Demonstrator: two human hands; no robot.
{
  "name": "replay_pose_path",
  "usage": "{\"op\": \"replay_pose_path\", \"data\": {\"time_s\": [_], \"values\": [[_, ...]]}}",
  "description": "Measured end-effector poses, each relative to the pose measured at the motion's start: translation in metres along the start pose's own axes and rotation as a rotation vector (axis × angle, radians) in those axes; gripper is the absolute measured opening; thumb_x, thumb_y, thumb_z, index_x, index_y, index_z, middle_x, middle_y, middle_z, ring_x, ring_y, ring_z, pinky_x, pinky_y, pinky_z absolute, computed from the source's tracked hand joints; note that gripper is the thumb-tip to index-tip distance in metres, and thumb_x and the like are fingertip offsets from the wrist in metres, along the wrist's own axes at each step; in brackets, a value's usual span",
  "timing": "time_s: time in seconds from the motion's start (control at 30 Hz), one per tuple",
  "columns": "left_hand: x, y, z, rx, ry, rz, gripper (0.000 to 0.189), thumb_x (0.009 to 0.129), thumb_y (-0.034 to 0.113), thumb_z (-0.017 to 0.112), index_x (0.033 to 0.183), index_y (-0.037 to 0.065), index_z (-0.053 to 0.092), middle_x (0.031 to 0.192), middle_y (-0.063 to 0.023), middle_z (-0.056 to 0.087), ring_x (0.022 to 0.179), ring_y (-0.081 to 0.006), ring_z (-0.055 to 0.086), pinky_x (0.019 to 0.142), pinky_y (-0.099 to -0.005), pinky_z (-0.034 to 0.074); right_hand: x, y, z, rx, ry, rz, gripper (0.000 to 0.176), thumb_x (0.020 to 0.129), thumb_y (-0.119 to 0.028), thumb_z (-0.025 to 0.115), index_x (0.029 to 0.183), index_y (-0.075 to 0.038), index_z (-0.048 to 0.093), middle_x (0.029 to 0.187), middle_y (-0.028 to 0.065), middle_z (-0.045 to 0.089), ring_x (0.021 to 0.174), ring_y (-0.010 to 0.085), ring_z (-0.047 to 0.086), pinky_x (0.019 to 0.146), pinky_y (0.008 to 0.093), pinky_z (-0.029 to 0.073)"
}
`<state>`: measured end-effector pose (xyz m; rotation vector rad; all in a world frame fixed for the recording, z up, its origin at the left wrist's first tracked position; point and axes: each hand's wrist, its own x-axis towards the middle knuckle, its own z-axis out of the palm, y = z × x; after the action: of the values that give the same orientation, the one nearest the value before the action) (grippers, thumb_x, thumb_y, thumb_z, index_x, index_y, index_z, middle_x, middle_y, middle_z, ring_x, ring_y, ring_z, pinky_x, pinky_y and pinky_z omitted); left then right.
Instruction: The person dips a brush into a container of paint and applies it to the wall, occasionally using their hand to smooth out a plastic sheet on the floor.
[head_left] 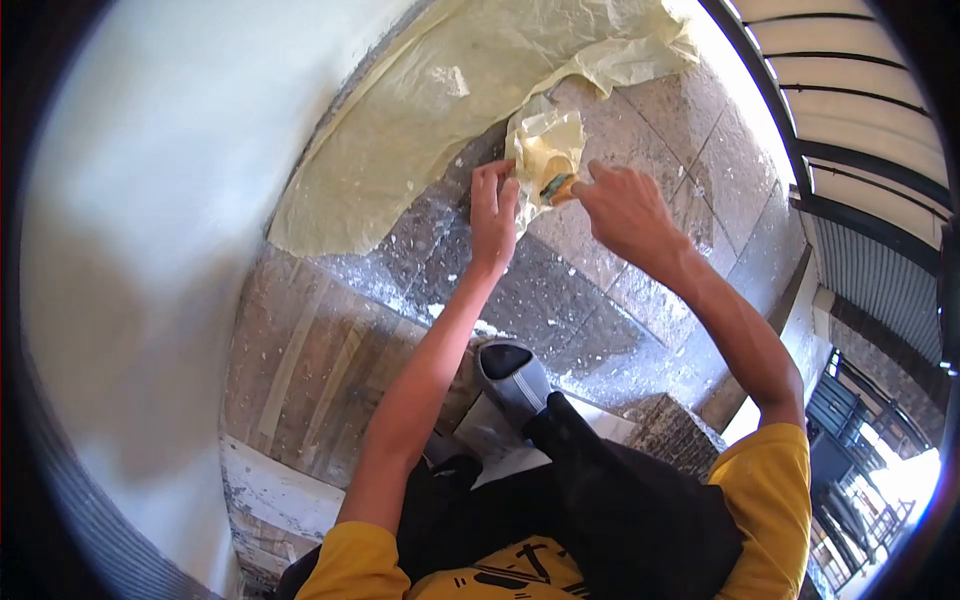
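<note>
Paper (548,138) between hands (493,222), wall (170,180) left

Sheet: my small piece (570,125) is pale yellow, thin and crumpled — creases run all through it, and its outline is uneven.
Sheet's place: I have it over the tiled floor (650,140), well in from the floor's left edge, its far corners standing up in folds.
Middle of the sheet: a smoother, creamy yellow hollow; I cannot tell if anything coats it.
Tool: a small grey-green blade (554,187), held slantwise against the sheet's near right edge — an orange-brown end in my grip, its exact shape too blurred to tell.
</note>
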<state>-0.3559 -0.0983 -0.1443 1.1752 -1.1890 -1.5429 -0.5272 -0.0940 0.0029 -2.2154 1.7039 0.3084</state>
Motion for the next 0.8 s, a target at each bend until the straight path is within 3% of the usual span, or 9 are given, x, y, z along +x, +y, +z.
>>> {"op": "replay_pose_path", "data": {"time_s": [0.1, 0.33, 0.5, 0.63, 0.73, 0.8], "values": [[0.000, 0.001, 0.000, 0.091, -0.010, 0.058, 0.030, 0.099, 0.015, 0.048, 0.120, -0.005, 0.059, 0.119, -0.0144, 0.051, 0.115, -0.0281, 0.052, 0.104, -0.0387, 0.040, -0.005, 0.002, 0.001, 0.071, -0.013, 0.053, 0.029, 0.081, 0.000, 0.057, 0.102, -0.013, 0.074, 0.091, 0.0153, 0.062, 0.083, 0.0349, 0.068, 0.070, 0.0477, 0.055], [0.005, 0.000, 0.000, 0.144, -0.018, 0.122, 0.029, 0.101, 0.016, 0.046, 0.116, -0.004, 0.060, 0.114, -0.0156, 0.054, 0.110, -0.0299, 0.053, 0.100, -0.0407, 0.041, -0.009, 0.000, 0.011, 0.104, 0.019, 0.099, 0.029, 0.081, -0.001, 0.057, 0.102, -0.011, 0.074, 0.091, 0.0153, 0.062, 0.083, 0.0352, 0.068, 0.068, 0.0489, 0.054], [0.015, -0.010, -0.010, 0.290, 0.018, 0.107, 0.035, 0.105, 0.025, 0.041, 0.111, -0.003, 0.061, 0.112, -0.0201, 0.057, 0.106, -0.0371, 0.052, 0.096, -0.0448, 0.039, -0.023, -0.001, -0.007, 0.099, 0.075, 0.155, 0.024, 0.084, -0.003, 0.061, 0.103, -0.009, 0.074, 0.086, 0.0138, 0.061, 0.081, 0.0342, 0.067, 0.070, 0.0483, 0.052], [0.010, -0.030, -0.026, 0.393, 0.048, 0.078, 0.038, 0.107, 0.028, 0.037, 0.108, -0.002, 0.060, 0.112, -0.0218, 0.058, 0.108, -0.0399, 0.051, 0.097, -0.0450, 0.037, -0.051, 0.005, -0.017, 0.188, 0.143, 0.267, 0.026, 0.087, -0.009, 0.061, 0.107, -0.015, 0.077, 0.090, 0.0138, 0.066, 0.081, 0.0342, 0.068, 0.072, 0.0478, 0.053], [0.004, -0.028, -0.042, 0.291, 0.046, 0.062, 0.039, 0.107, 0.028, 0.035, 0.104, -0.002, 0.059, 0.112, -0.0225, 0.058, 0.109, -0.0415, 0.050, 0.096, -0.0467, 0.038, -0.070, 0.027, 0.012, 0.363, 0.294, 0.287, 0.022, 0.087, -0.017, 0.069, 0.107, -0.011, 0.077, 0.092, 0.0156, 0.071, 0.081, 0.0315, 0.070, 0.073, 0.0437, 0.054], [-0.002, -0.018, -0.055, 0.291, 0.064, 0.009, 0.042, 0.108, 0.029, 0.036, 0.119, -0.004, 0.059, 0.121, -0.0224, 0.058, 0.118, -0.0382, 0.051, 0.103, -0.0446, 0.038, -0.078, 0.041, 0.043, 0.713, 0.313, 0.458, 0.028, 0.086, -0.021, 0.075, 0.108, -0.004, 0.076, 0.088, 0.0125, 0.074, 0.076, 0.0223, 0.069, 0.071, 0.0353, 0.053]]}}
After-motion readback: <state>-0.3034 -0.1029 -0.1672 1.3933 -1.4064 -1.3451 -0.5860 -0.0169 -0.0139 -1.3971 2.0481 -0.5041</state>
